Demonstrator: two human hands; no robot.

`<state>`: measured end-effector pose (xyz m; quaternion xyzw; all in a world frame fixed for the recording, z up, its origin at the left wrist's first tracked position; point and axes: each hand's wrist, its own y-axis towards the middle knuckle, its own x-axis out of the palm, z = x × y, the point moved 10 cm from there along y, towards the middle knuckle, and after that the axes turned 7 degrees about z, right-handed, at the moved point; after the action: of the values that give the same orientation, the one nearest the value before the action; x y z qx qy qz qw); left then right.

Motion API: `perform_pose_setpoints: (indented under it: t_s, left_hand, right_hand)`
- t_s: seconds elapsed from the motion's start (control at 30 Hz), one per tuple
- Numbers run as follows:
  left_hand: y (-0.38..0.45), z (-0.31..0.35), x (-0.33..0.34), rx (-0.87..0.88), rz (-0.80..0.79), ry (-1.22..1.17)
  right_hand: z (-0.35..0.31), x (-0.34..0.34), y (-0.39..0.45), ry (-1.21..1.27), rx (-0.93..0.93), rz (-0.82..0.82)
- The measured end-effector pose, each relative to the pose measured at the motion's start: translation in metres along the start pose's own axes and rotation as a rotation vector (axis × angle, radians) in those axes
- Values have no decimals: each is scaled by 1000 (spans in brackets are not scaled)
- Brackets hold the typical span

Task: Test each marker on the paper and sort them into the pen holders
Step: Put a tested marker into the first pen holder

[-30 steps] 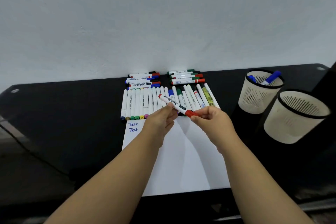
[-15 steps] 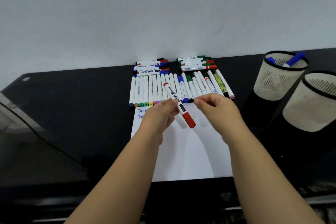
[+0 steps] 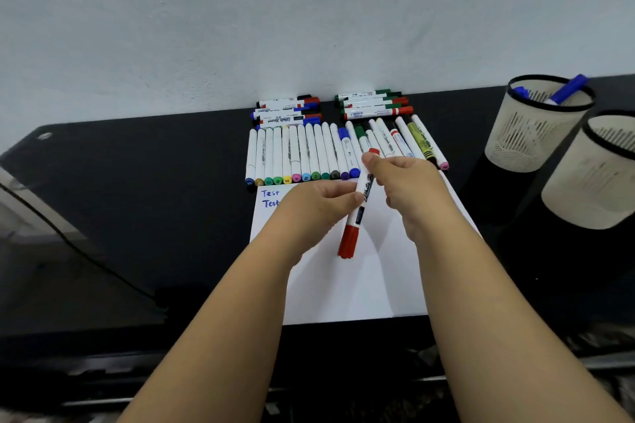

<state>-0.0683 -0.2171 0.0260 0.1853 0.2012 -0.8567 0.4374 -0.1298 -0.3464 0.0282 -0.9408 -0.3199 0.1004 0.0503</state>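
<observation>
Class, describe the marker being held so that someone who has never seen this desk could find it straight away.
Start at the white paper on the black desk, in front of the rows of markers. Above it, the left hand and right hand hold one whiteboard marker between them. It alone is lifted and nearly upright, white-barrelled with a red cap pointing down at the paper.

Plastic markers, paper sheet, glossy black desk, mesh holders.
My left hand (image 3: pixel 319 206) and right hand (image 3: pixel 405 182) hold a red marker (image 3: pixel 360 206), smooth white plastic barrel, printed label, glossy red cap. Paper (image 3: pixel 347 285) is plain matt white, blue ink on it. Table (image 3: pixel 154 182) is black, smooth, shiny, looks like glass. Marker rows (image 3: pixel 302 154) are smooth white plastic too. Both pen holders (image 3: pixel 536 134) (image 3: pixel 591 178) are cream perforated mesh with black rims, matt. Wall (image 3: pixel 275 27) is matt, painted.
</observation>
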Motion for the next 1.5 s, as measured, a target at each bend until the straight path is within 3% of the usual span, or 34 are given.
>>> perform_pose_setpoints:
  t_s: [0.17, 0.33, 0.6, 0.97, 1.5]
  left_hand:
    - [-2, -13, -1, -59, -51, 81]
    - [-4, -18, -5, -72, -74, 40]
    - [-2, -26, -13, -83, -29, -11]
    - [-4, -37, -9, -172, -120, -105]
    - [2, -51, -29, -148, -5, -63]
  right_hand:
    - [9, -12, 6, 188, 97, 134]
    - [20, -8, 5, 258, 180, 162]
    - [18, 20, -4, 32, 101, 6]
    - [15, 28, -5, -30, 25, 26]
    - [21, 57, -6, -114, 10, -64]
